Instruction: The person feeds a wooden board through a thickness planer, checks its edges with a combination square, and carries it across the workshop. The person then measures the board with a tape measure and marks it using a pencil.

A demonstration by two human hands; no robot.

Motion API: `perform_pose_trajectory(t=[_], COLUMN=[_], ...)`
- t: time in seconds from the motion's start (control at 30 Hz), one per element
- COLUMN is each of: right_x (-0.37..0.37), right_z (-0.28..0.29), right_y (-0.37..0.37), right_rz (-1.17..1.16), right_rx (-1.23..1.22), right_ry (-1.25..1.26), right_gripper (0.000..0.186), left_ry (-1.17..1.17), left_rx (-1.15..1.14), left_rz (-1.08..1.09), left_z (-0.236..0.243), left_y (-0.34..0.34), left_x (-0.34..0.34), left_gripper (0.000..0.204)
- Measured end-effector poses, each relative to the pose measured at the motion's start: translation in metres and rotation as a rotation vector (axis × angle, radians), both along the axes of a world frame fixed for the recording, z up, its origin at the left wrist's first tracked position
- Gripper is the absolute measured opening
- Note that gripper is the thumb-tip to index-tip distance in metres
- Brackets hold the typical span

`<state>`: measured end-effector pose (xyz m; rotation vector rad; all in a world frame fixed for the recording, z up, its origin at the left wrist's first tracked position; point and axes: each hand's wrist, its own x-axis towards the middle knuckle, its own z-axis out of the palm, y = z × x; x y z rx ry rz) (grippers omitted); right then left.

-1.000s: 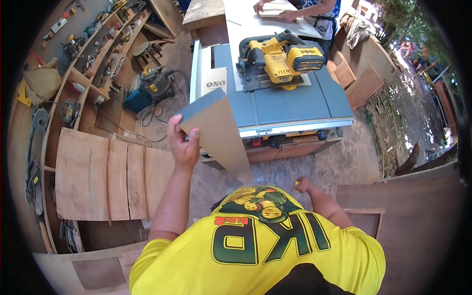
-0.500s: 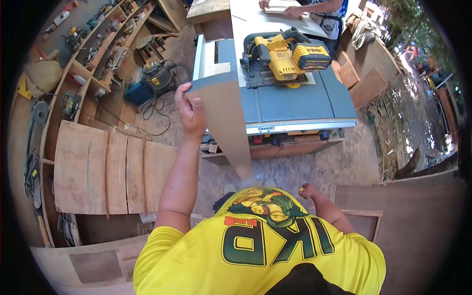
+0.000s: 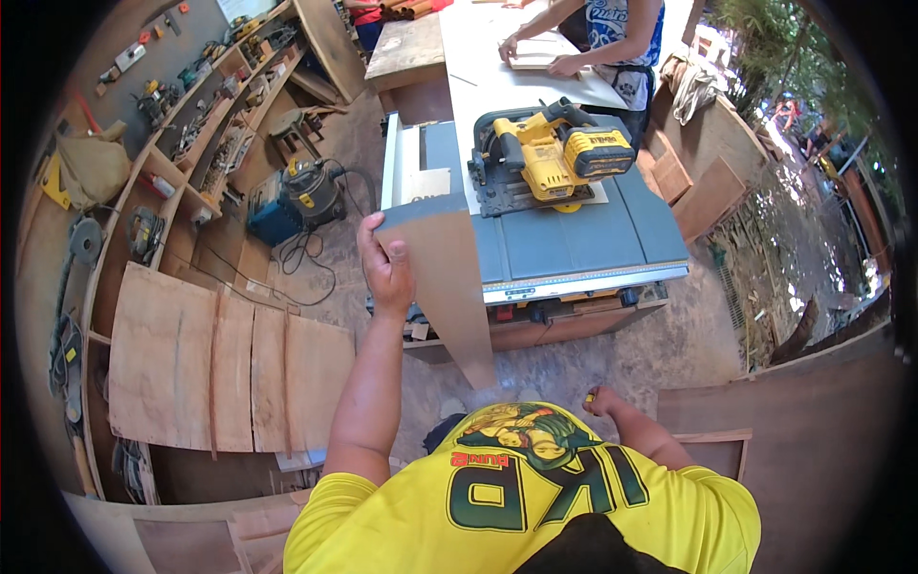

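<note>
My left hand (image 3: pixel 388 273) grips the left edge of a tall flat wooden board (image 3: pixel 442 273) near its top. The board stands on end, narrowing in view toward the floor, beside the left side of a blue-grey table saw (image 3: pixel 574 247). Low beside my body, my right hand (image 3: pixel 602 400) is closed around a small yellow object (image 3: pixel 589 398), too little of which shows to tell its kind. A yellow and black cordless circular saw (image 3: pixel 550 163) rests on the table saw top, away from both hands.
Across the white worktop (image 3: pixel 483 77) a co-worker in a blue patterned shirt (image 3: pixel 622 29) handles a small wooden piece. Slatted wooden panels (image 3: pixel 239 368) stand at left, below tool shelves (image 3: pixel 196 134). A shop vacuum (image 3: pixel 314 196) with trailing cords sits on the floor; wood scraps (image 3: pixel 703 196) lean at right.
The view has tilted up, so the scene sits lower and more of the worktop's far side shows. My left hand keeps its hold on the board, and my right hand stays closed.
</note>
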<state>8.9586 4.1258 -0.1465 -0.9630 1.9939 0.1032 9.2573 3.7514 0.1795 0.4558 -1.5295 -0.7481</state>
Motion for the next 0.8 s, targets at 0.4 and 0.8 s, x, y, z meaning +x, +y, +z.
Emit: perform_pose_trajectory(t=[0.4, 0.8], right_x=[0.004, 0.002], right_z=[-0.005, -0.001], right_y=[0.000, -0.019], right_rz=[0.046, 0.062], right_rx=[-0.021, -0.047], right_ry=[0.013, 0.077], right_gripper=[0.060, 0.057], left_ry=[-0.026, 0.022], left_rx=[-0.008, 0.055], left_rz=[0.035, -0.061], left_z=[0.003, 0.001], left_y=[0.005, 0.006], left_x=[-0.001, -0.004], left_gripper=[0.062, 0.065])
